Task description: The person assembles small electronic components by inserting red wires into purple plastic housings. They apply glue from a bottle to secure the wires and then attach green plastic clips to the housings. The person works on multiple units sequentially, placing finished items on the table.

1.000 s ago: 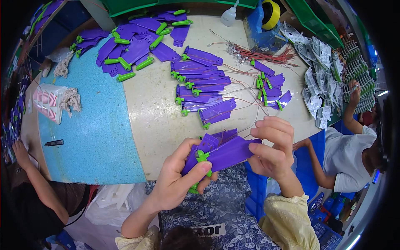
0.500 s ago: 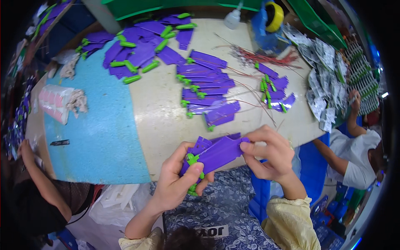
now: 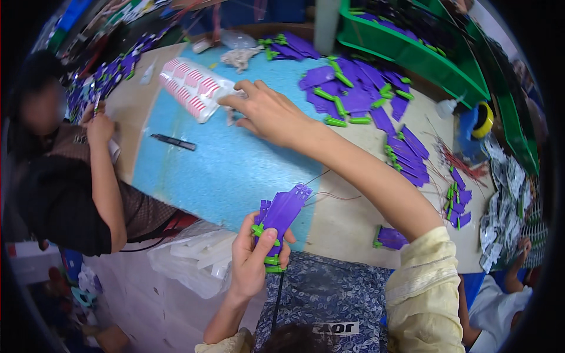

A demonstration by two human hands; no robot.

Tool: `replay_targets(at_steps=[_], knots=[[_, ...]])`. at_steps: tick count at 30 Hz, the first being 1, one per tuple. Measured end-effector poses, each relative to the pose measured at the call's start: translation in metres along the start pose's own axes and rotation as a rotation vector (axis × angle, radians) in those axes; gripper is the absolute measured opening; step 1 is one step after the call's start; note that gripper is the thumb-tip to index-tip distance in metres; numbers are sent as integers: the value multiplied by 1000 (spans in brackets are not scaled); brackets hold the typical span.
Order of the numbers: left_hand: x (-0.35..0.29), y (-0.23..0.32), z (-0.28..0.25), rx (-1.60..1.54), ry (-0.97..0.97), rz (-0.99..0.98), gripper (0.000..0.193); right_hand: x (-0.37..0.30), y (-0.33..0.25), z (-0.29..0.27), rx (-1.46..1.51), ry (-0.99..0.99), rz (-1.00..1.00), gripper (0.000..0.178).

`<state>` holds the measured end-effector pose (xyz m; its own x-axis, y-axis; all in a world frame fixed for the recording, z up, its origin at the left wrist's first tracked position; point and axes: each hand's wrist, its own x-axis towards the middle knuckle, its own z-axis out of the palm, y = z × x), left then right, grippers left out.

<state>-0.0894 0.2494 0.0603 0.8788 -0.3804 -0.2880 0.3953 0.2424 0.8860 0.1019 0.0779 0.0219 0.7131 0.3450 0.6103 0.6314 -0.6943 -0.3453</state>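
My left hand (image 3: 252,259) is closed round a small stack of flat purple plastic pieces (image 3: 283,209) with bright green rounded ends, held upright above the near table edge. Thin wires trail from the stack's upper end. Stretched across the table to the far left, my right hand (image 3: 268,112) hovers over or touches a crumpled pale cloth (image 3: 229,117), mostly hidden beneath it. Its thumb and fingers are curved and apart. Beside the fingertips lies a clear packet with red and white stripes (image 3: 191,88).
A black cutter knife (image 3: 173,142) lies on the blue mat (image 3: 206,170). Purple pieces are heaped (image 3: 347,88) at the back; more lie right, by red wires (image 3: 462,165) and silver packets (image 3: 500,206). A green bin (image 3: 412,53) stands behind. A co-worker's arm (image 3: 103,170) is at left.
My right hand has let go of the purple pieces and reached far left to the cloth. The left hand keeps the stack, now tipped more upright. The view has swung left.
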Motion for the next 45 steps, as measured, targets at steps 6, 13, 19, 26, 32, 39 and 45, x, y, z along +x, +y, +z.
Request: replay_targets(at_steps=[6, 13, 19, 26, 32, 39, 45], knots=[[1, -3, -30, -3, 85, 28, 30, -1, 7, -25, 215, -134, 243, 24], [13, -6, -28, 61, 23, 1, 23, -73, -82, -68, 327, -218, 93, 25], [5, 1, -33, 17, 8, -29, 26, -48, -55, -81, 181, -55, 260, 29], [10, 15, -19, -352, -278, -435, 32, -101, -104, -135, 107, -256, -5, 27], [31, 11, 21, 355, -309, 262, 33, -157, -127, -189, 905, -114, 1050, 15], [35, 18, 90, 732, -518, 607, 28, -211, -147, -194, 914, 132, 1097, 15], [24, -8, 97, 778, -507, 596, 26, -220, -152, -218, 224, 129, 829, 22]])
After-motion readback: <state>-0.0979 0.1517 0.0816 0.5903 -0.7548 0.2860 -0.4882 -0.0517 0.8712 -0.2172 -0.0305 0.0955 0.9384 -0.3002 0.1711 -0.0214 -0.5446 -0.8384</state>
